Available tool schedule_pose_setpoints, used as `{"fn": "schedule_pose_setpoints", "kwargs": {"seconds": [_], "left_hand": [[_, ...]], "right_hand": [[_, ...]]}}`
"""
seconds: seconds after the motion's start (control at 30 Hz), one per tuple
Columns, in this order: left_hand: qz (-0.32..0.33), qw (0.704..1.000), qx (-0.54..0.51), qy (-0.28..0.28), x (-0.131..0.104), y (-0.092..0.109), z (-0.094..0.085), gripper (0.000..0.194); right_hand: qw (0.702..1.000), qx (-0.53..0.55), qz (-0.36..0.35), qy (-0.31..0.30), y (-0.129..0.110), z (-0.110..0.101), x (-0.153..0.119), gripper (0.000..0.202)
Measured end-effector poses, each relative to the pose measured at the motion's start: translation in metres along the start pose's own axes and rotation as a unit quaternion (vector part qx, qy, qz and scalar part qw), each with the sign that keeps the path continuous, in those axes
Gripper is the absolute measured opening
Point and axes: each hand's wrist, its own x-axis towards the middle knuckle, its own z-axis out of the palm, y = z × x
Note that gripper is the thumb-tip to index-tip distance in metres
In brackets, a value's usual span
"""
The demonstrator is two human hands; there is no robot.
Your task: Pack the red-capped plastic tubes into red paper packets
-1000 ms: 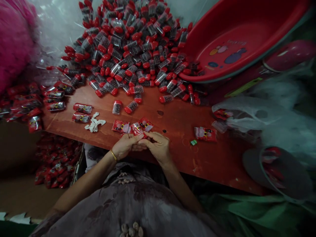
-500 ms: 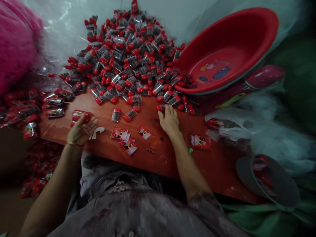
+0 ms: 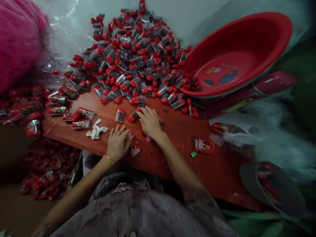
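Observation:
My left hand [image 3: 118, 144] lies with its fingers apart over small red printed packets [image 3: 135, 148], fingertips touching or just above them. My right hand [image 3: 150, 123] is stretched out low over the table, its fingertips beside a small clear container with a red cap and dark contents [image 3: 132, 116]. Part of another small piece [image 3: 161, 121] shows at the right hand's outer edge; what lies under the palm is hidden. A similar container [image 3: 119, 115] stands just left of these. White tangled pieces [image 3: 96, 130] and filled red pouches [image 3: 82, 123] lie left of my left hand.
A large heap of red-capped containers [image 3: 138, 59] covers the back of the red table [image 3: 177, 164]. A red basin [image 3: 242, 59] leans at the back right. More filled pouches [image 3: 22, 105] lie far left. A grey bin [image 3: 251, 181] and plastic bags [image 3: 278, 144] stand right.
My left hand has moved right from the pouches to the printed packets, uncovering the white pieces. My right hand has come left from the heap's front edge. The view has shifted slightly.

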Motion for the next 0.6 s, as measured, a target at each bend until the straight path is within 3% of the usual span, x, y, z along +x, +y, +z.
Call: {"fn": "schedule_pose_setpoints", "kwargs": {"seconds": [0.07, 0.13, 0.33, 0.47, 0.6], "left_hand": [[0.033, 0.993, 0.106, -0.027, 0.000, -0.002, 0.005, 0.029], [0.051, 0.984, 0.163, -0.047, 0.002, -0.008, 0.003, 0.030], [0.085, 0.977, 0.179, -0.078, 0.006, -0.025, -0.006, 0.031], [0.075, 0.984, 0.150, -0.055, 0.007, -0.031, -0.009, 0.038], [0.037, 0.979, 0.199, -0.035, 0.008, -0.038, -0.016, 0.039]], "right_hand": [[0.997, 0.015, -0.059, -0.039, -0.004, 0.005, 0.012, 0.045], [0.995, 0.021, -0.073, -0.058, -0.005, 0.011, 0.017, 0.046], [0.996, 0.037, -0.071, -0.050, 0.005, 0.016, 0.002, 0.048], [0.998, 0.039, -0.034, 0.021, 0.019, 0.014, -0.016, 0.046], [0.993, 0.062, 0.021, 0.102, 0.025, 0.012, -0.038, 0.037]]}}
